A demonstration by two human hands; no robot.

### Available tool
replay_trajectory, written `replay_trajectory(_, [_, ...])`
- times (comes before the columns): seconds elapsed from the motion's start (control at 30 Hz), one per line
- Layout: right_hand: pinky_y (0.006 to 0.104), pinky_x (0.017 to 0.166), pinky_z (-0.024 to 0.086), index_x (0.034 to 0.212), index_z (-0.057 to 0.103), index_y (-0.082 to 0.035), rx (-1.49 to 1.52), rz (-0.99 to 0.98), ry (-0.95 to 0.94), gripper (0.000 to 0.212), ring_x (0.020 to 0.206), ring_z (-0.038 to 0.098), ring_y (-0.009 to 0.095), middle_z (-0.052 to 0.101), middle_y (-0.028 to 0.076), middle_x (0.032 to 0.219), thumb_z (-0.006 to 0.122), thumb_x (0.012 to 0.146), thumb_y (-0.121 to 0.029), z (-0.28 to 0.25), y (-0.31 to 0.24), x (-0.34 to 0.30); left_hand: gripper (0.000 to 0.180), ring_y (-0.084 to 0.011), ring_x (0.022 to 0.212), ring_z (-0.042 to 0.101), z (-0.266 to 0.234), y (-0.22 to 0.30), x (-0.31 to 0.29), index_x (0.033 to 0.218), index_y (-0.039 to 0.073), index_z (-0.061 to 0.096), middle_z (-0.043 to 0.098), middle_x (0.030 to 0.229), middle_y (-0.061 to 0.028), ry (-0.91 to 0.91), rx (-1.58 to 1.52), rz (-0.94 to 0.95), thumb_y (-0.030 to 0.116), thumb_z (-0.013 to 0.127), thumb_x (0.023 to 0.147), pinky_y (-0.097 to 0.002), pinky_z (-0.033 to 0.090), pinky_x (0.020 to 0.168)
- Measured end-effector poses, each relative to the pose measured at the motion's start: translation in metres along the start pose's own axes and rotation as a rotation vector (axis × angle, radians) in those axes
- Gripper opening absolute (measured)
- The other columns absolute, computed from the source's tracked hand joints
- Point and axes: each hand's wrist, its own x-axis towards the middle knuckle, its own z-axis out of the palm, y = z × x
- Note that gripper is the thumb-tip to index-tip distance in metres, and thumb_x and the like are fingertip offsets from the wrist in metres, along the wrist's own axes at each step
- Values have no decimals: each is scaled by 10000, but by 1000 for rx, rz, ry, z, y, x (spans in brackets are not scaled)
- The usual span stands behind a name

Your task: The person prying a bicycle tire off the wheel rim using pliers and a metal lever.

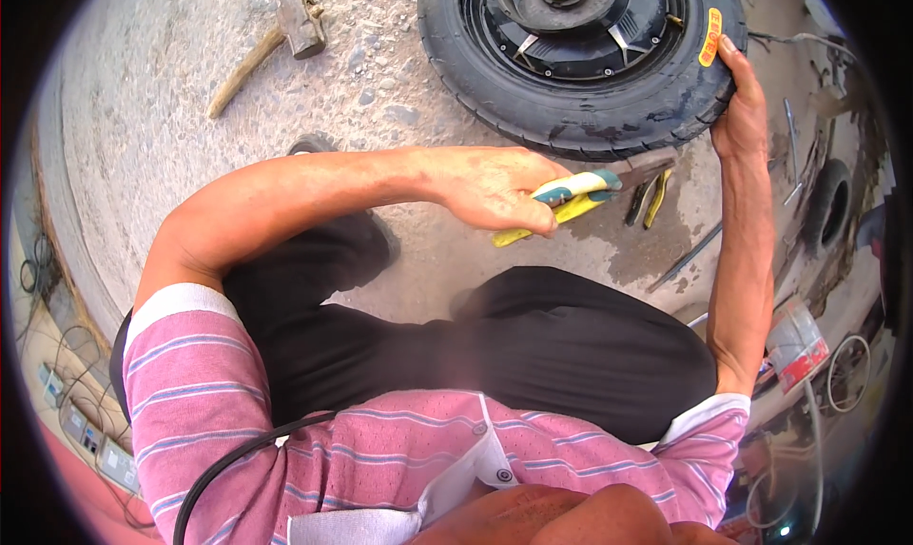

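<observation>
- Head view: the left hand is wrapped around the handles of yellow, white and teal pliers, just off the near edge of a black tyre.
- Their metal nose points right and overlaps the tyre's edge; whether it touches rubber, I cannot tell. If so, a slipping handle could gouge the sidewall.
- The right hand is against the tyre's right edge, one digit beside an orange label. Its other fingers are hidden, so I cannot tell how tight the hold is; a weak one could let the tyre turn or tip.
- Inside the tyre sits a hub motor, which a stray tool could scratch.
- Smaller pliers lie just below the tyre; a shifting foot could catch them.
- A hammer lies left of the tyre.
</observation>
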Motion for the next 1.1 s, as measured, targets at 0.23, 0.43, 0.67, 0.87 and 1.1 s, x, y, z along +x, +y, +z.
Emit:
replay_trajectory(0.23, [300, 1013, 493, 1267, 692, 22, -40, -7, -16, 397, 1114, 663, 145, 718, 69, 1223, 698, 975, -247, -4, 2, -2, 315, -145, 767, 592, -31, 55, 5, 1009, 19, 648, 637, 823, -61, 376, -93, -174, 311, 619, 894, -331, 486, 661])
replay_trajectory(0.43, [293, 1012, 484, 1284, 671, 33, -55, -17, -38, 435, 1112, 658, 142, 711, 69, 1228, 705, 968, -263, -6, 4, -3, 273, -155, 773, 706, -57, 53, 22, 1017, -36, 661, 714, 941, -121, 275, -385, -199, 201, 595, 899, -280, 534, 612])
replay_trajectory(0.67, [294, 993, 496, 1268, 673, 28, -76, -23, -25, 434, 1092, 661, 138, 713, 68, 1211, 713, 961, -276, 1, 3, -7, 378, -190, 789, 730, -74, 50, 27, 1130, -127, 658, 722, 1068, -214, 250, -575, -152, 163, 573, 903, -258, 585, 595])
replay_trajectory(0.87, [288, 949, 517, 1230, 686, 11, -66, -28, -45, 396, 1042, 675, 128, 729, 64, 1160, 718, 958, -274, 1, 3, -7, 443, -203, 821, 737, -85, 48, 33, 1245, -142, 600, 717, 1115, -259, 201, -584, -116, 175, 557, 939, -275, 602, 634])
replay_trajectory(1.1, [285, 932, 528, 1208, 691, -1, 3, 7, -62, 357, 1024, 680, 122, 732, 56, 1135, 706, 970, -266, 1, 4, -7, 430, -316, 1002, 719, -59, 39, 50, 1262, -87, 582, 674, 1226, -296, 195, -877, 11, 257, 570, 1004, -437, 618, 821])
